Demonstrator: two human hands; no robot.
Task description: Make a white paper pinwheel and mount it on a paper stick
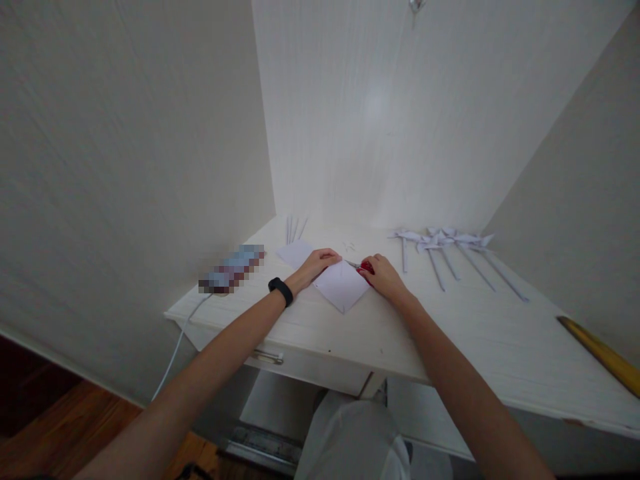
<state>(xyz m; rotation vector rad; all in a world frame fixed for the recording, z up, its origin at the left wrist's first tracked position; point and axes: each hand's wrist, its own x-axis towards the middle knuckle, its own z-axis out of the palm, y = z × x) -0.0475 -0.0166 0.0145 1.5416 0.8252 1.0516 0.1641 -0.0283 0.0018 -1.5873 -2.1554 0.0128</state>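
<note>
A white paper square (343,288) lies on the desk with one corner toward me. My left hand (323,260), a black band on its wrist, pinches the paper near its far corner. Red-handled scissors (366,268) are in my right hand (384,275), fingers closed round the handles. Their blades point left at the far corner of the square, close to my left fingertips. Whether the blades are apart is too small to tell. More white paper (295,253) lies partly hidden behind my left hand. Small paper scraps (349,247) lie just beyond the scissors.
Several paper pinwheels on sticks (440,240) lie at the back right. Thin paper sticks (294,228) rest at the back left. A blurred-out device (233,268) with a white cable (175,347) is on the left. A yellow object (600,353) lies at the right edge.
</note>
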